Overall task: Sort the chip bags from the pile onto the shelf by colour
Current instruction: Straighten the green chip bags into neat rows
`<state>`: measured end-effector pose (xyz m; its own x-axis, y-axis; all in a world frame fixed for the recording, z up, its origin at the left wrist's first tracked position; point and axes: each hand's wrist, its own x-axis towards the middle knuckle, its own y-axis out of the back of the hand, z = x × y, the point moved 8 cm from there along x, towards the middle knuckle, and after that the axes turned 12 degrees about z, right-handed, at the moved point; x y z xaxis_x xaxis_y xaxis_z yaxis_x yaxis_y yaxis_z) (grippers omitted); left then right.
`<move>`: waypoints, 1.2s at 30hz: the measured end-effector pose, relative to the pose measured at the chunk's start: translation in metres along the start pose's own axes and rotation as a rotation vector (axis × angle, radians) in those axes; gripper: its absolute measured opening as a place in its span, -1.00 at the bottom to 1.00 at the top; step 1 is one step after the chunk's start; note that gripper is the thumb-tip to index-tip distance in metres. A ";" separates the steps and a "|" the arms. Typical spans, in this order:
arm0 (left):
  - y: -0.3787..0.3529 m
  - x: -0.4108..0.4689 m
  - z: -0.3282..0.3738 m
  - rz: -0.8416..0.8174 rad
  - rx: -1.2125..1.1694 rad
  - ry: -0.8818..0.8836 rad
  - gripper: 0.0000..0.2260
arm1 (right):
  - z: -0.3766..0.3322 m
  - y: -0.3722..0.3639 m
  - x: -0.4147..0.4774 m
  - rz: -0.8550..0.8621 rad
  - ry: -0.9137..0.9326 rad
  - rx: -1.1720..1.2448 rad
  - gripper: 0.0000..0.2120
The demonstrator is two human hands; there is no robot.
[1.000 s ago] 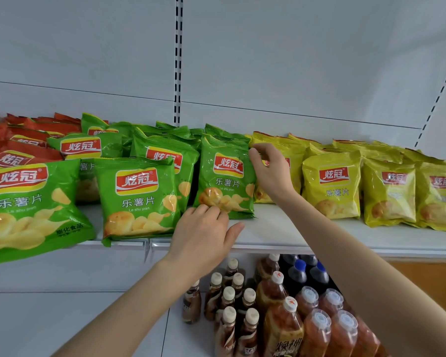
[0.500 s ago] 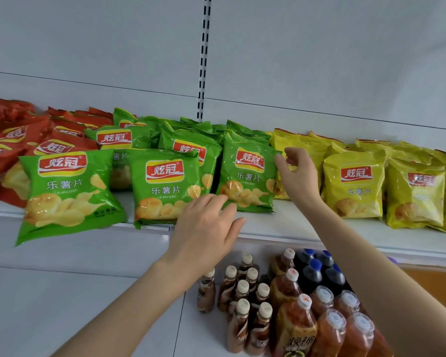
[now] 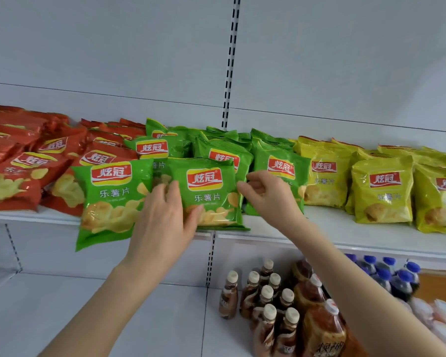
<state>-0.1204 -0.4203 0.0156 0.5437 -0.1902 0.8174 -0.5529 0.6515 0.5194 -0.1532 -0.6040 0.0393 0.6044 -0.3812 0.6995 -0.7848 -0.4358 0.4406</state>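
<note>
Chip bags lie on a white shelf (image 3: 345, 235) in colour groups: red bags (image 3: 23, 171) at the left, green ones in the middle, yellow bags (image 3: 381, 191) at the right. A green chip bag (image 3: 204, 181) stands at the shelf's front edge. My left hand (image 3: 162, 222) grips its lower left side, thumb on the front. My right hand (image 3: 265, 194) has curled fingers that pinch the bag's right edge. Another green bag (image 3: 108, 197) to the left overhangs the shelf edge. Behind my right hand stands a further green bag (image 3: 281, 166).
On the lower shelf stand several brown drink bottles with cream caps (image 3: 268, 300) and dark bottles with blue caps (image 3: 397, 276) at the right. The lower shelf's left part (image 3: 88, 305) is bare white. A slotted upright (image 3: 229, 73) runs up the back wall.
My right hand left the bags near the green-yellow border and came left to the front green bag's right edge. My left hand rose and took hold of that bag. The view shifted left.
</note>
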 end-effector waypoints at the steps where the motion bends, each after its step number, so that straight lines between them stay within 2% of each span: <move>1: -0.003 0.000 -0.001 -0.067 -0.020 0.021 -0.47 | -0.002 -0.005 -0.003 -0.016 -0.019 -0.018 -0.61; 4: -0.007 0.003 -0.001 -0.094 -0.148 0.010 -0.46 | -0.007 -0.018 -0.014 -0.038 -0.068 -0.040 -0.58; 9: -0.017 0.022 0.004 -0.066 -0.399 -0.123 -0.46 | -0.007 -0.003 -0.018 0.215 -0.158 0.044 -0.62; 11: -0.024 0.027 0.006 -0.098 -0.458 -0.153 -0.44 | -0.004 -0.007 -0.019 0.215 -0.189 -0.009 -0.62; 14: -0.040 0.025 0.001 -0.171 -0.447 -0.132 -0.42 | 0.000 -0.019 -0.019 0.163 -0.236 -0.087 -0.60; 18: -0.051 0.020 -0.003 -0.266 -0.434 -0.101 -0.38 | 0.000 -0.027 -0.013 0.118 -0.322 -0.024 -0.62; 22: -0.055 0.017 -0.007 -0.275 -0.340 -0.128 -0.38 | -0.001 -0.035 -0.010 0.071 -0.298 -0.048 -0.68; 31: -0.050 0.014 -0.001 -0.304 -0.322 -0.110 -0.32 | -0.001 -0.023 -0.016 0.088 -0.211 -0.043 -0.59; 33: -0.050 0.010 -0.001 -0.317 -0.316 -0.105 -0.29 | 0.002 -0.010 -0.015 0.146 -0.210 -0.027 -0.60; 36: -0.047 0.009 0.000 -0.325 -0.310 -0.089 -0.28 | 0.013 0.033 -0.009 0.387 -0.173 -0.156 -0.61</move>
<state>-0.0895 -0.4532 -0.0016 0.5939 -0.4746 0.6497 -0.1399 0.7343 0.6642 -0.1827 -0.6257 0.0407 0.2663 -0.6284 0.7309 -0.9607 -0.1117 0.2540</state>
